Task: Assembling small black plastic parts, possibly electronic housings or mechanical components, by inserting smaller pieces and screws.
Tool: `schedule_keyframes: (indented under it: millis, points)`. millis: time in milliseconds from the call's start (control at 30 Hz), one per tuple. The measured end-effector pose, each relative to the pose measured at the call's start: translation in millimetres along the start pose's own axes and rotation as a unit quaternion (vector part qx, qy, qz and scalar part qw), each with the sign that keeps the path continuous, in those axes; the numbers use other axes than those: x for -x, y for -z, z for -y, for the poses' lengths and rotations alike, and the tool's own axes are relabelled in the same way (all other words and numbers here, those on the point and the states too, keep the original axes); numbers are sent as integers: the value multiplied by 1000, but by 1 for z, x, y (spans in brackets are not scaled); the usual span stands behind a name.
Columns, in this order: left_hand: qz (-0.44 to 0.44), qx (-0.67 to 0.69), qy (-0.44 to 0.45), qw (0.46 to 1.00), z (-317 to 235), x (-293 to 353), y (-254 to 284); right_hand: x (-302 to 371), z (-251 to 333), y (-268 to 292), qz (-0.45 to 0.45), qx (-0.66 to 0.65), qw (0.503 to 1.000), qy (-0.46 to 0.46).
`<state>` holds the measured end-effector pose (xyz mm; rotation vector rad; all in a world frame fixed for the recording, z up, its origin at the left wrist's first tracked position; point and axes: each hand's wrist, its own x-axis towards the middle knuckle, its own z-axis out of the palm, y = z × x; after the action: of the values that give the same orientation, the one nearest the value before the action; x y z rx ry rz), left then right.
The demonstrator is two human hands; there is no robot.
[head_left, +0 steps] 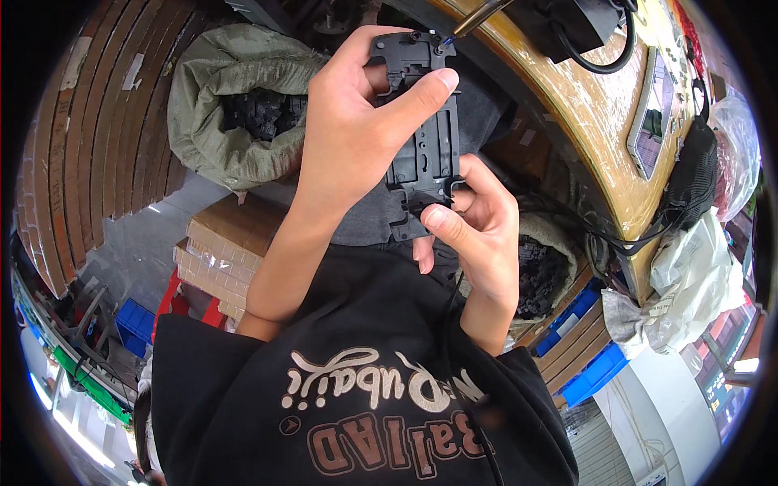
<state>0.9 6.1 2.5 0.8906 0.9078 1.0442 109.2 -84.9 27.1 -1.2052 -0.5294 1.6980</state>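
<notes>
Both hands hold a black moulded plastic frame (423, 146) above my lap, its long side running away from me. My left hand (352, 121) grips the far half, thumb across the top and fingers partly hidden behind it. Around the near right corner my right hand (485, 231) is closed, with the thumb on the edge. At the frame's far right corner, the pointed tip of a slim brass-coloured rod (480, 19) is at or just above a small round post; whether they touch I cannot tell.
A green sack (198, 121) of black parts stands left, another sack (559, 235) right. The film-covered table (583, 121) carries a black device (559, 28) with a cable and a flat framed panel (653, 113). Cardboard stacks (89, 138) and a box (219, 243) stand left.
</notes>
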Motion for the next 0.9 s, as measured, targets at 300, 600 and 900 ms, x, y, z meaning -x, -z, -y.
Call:
schedule_keyframes:
  millis: [300,600,900]
  points:
    - [3,-5,-6,1000,-1,0,0,0,1,-1,0,-3,1000,7]
    - [18,-16,2,1000,21,4,0,4,-12,11,-31,45,998,-5]
    - [81,-170,93,978,62,26,30,63,-88,110,-299,38,937,175]
